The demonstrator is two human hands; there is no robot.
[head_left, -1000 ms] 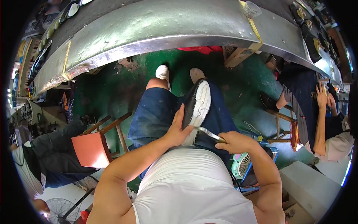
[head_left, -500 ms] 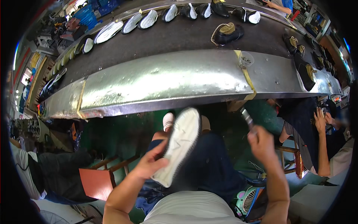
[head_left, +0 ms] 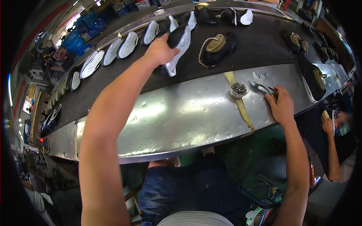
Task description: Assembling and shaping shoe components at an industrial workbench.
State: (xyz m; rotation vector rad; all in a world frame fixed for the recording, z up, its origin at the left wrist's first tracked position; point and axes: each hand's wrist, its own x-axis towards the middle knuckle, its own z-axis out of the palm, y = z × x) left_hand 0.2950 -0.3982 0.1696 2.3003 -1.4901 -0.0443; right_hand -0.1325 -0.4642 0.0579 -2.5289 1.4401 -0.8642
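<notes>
My left hand (head_left: 161, 49) is stretched far forward, gripping a dark shoe (head_left: 182, 47) whose white underside faces outward, over the dark belt (head_left: 151, 77). Down on the metal ledge, my right hand (head_left: 282, 102) has its fingers closed round the handles of metal pliers (head_left: 263, 83), their jaws pointing away from me. Just left of the pliers sits a clear cup (head_left: 239, 89) of small metal tacks. A black shoe with a tan tongue and rope lace (head_left: 218, 47) stands on the belt to the right of the held one.
Several shoes with white undersides (head_left: 113, 52) line the belt's far side. More dark shoes stand at right, one (head_left: 312, 77) overlapping the metal ledge (head_left: 181, 113). Yellow tape (head_left: 244, 115) crosses that ledge. Another person's hand (head_left: 327, 123) works at the right; a stool stands below left.
My left hand has carried the shoe from above my lap forward over the belt. The right hand has brought the tool up to the metal ledge. My view has shifted forward.
</notes>
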